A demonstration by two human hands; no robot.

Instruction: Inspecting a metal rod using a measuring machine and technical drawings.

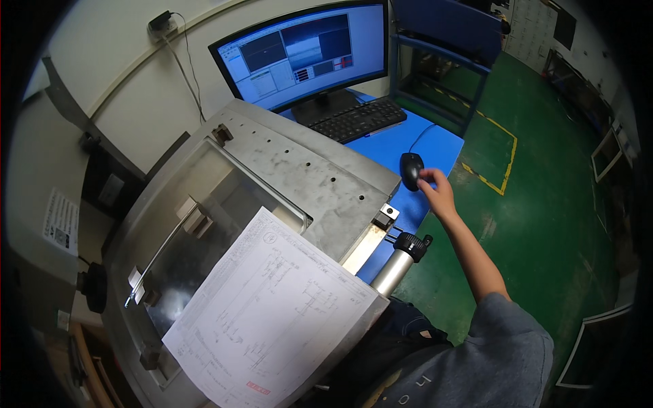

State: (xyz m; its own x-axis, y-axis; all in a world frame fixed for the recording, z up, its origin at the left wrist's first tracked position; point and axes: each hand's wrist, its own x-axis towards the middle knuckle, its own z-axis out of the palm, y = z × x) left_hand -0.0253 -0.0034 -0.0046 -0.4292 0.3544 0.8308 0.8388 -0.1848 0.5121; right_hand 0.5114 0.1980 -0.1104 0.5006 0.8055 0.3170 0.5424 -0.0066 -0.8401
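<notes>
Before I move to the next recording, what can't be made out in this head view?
All in the head view:
- Left hand: out of sight; what keeps it from view is unclear.
- Black mouse: its near right edge is covered by the right hand.
- Glass stage: one part lies under the paper sheet.
- Sheet's fine markings: too small and faint.
- Monitor details: too small.
</notes>
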